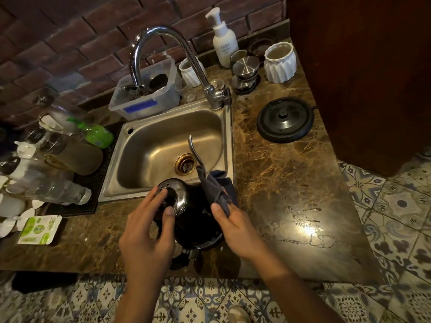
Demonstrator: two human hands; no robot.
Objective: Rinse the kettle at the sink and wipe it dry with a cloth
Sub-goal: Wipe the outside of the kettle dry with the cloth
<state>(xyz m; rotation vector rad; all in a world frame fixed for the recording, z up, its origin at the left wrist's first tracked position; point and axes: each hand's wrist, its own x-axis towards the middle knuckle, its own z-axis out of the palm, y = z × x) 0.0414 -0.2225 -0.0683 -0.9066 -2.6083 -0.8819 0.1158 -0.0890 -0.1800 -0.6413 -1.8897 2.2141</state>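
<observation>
Currently the kettle [186, 213] is sitting on the marble counter [291, 183] at 6 o'clock from the sink [163, 141], its thin spout [194, 149] reaching over the basin. Left hand [149, 229] is curling fingers around the kettle's top rim, gripping it. Right hand [235, 224] is pinching a dark cloth [214, 187] against the kettle's 3 o'clock side. Black kettle base [285, 120] is lying well apart, at 2 o'clock from the kettle.

The kettle [184, 206] is shiny metal above, glossy black below; the cloth [213, 186] is matt grey fabric. The sink [163, 145] is brushed steel, the counter [291, 183] polished brown marble.
</observation>
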